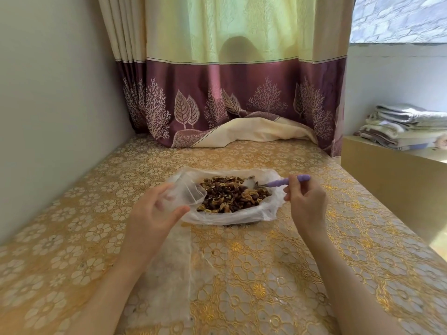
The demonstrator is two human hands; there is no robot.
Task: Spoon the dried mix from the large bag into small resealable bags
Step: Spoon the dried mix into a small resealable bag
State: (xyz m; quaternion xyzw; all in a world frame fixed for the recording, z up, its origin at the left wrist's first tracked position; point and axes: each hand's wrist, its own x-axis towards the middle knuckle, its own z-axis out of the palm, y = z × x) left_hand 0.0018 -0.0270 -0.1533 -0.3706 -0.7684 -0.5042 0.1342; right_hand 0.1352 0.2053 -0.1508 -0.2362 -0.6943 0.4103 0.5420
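Big crinkly clear plastic bag [232, 217] sitting open in the middle of the table, rolled down at the rim, heaped with dried mix [233, 195] of brown walnut pieces and dark raisin-like bits. All positions below given relative to that bag.

Left of the bag, just over its left rim: left hand [157, 213], fingers curled, thumb and fingertips pinching a small clear resealable bag [187, 193]. Small bag held up off the table, corner hanging over the left edge of the mix. Mouth open or closed: can't tell, plastic too see-through and blurry.

Right of the bag, just past its right rim: right hand [306, 201], fingers curled round a spoon with a ribbed lilac plastic handle [287, 181]. Handle sticking out up and to the right past the fingers, metal end reaching down to the far right part of the mix, touching or dug into it, can't really tell how loaded.

In front of the bag, nearer the camera: a few flat clear empty bags [169, 274] lying on the gold floral plastic tablecloth [278, 274], partly under the left forearm.

Behind the bag: cream and purple curtain with leaf and tree print [232, 93], hem bunched on the table's far end. Well off to the right of the bag: stack of folded blankets [406, 126] on a low ledge.
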